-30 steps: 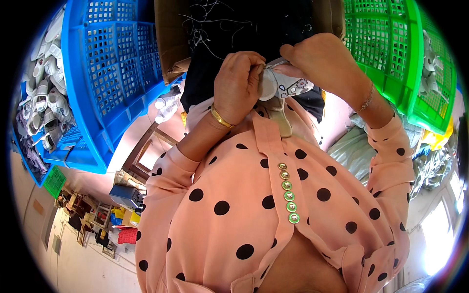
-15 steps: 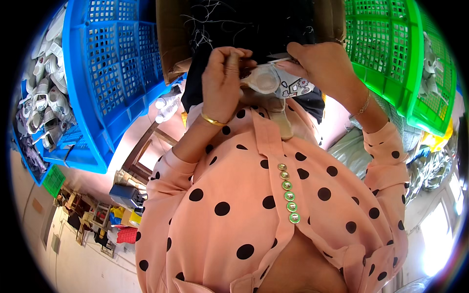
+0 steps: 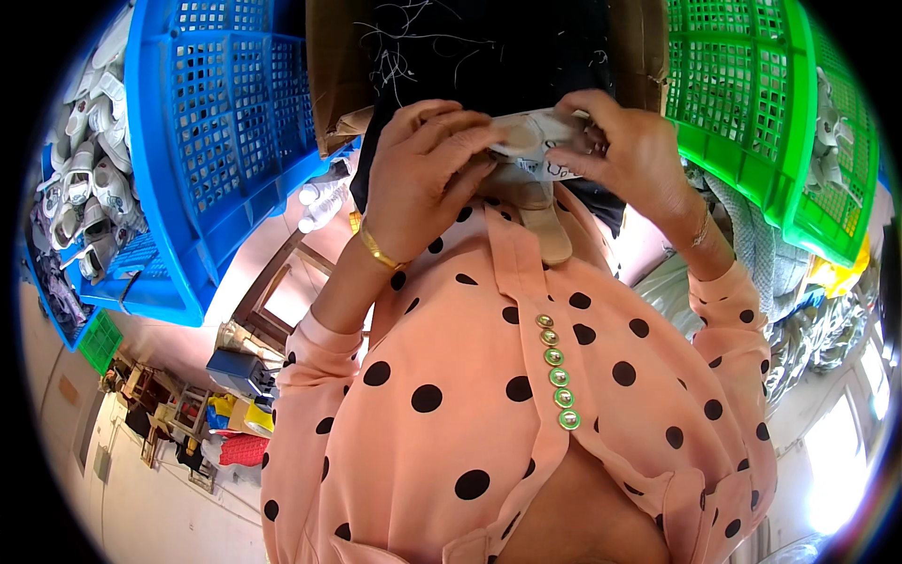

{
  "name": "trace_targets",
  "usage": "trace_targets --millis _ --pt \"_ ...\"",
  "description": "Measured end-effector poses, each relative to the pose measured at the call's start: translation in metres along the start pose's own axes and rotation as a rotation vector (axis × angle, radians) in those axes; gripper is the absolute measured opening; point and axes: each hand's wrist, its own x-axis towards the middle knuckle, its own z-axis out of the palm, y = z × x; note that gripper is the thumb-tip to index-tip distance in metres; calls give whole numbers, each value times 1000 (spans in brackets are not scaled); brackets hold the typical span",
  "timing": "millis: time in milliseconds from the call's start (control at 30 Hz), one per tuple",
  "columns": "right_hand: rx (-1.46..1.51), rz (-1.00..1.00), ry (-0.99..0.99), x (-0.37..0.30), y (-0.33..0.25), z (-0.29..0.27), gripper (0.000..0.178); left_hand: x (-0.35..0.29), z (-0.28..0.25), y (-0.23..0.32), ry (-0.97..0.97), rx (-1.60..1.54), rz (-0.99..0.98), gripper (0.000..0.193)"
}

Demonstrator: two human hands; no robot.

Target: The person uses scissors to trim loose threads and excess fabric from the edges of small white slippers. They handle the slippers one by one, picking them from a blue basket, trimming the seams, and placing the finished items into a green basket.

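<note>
Between my two hands is a small white shoe upper [image 3: 522,139], with a cream round-ended part and a patch of dark line drawings. My left hand [image 3: 423,179] closes on its left end, the fingers bent across the edge. At the opposite end my right hand [image 3: 634,155] pinches the upper; its fingertips are blurred and something dark shows between them. Below the upper hangs a beige insole-shaped piece [image 3: 546,230] against my polka-dot shirt. Dark cloth [image 3: 507,56] strewn with loose white threads lies beyond my hands.
To the left stands a blue plastic basket [image 3: 221,141], with many small white shoes [image 3: 89,202] beside it. A green basket [image 3: 742,103] stands to the right. Cardboard [image 3: 334,75] borders the dark cloth. Grey-white bagged material [image 3: 813,343] lies at lower right.
My left hand has shifted and turned, its fingers now spread over the upper's left side. The upper has tilted. My right hand has changed its grip at the right end.
</note>
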Motion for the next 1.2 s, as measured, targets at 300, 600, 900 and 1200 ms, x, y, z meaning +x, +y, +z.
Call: trace_targets --millis 300,600,900,1200 --pt "71 46 -27 -6 -10 22 27 14 12 -14 39 -127 2 14" --pt "566 348 -107 -9 -23 23 16 34 -17 -11 -460 -800 -513 22" --pt "338 144 61 -25 -27 21 39 14 -16 0 -435 -997 -769 25" --pt "-280 -98 22 -21 -28 3 45 3 -17 2 -307 -1123 -898 23"
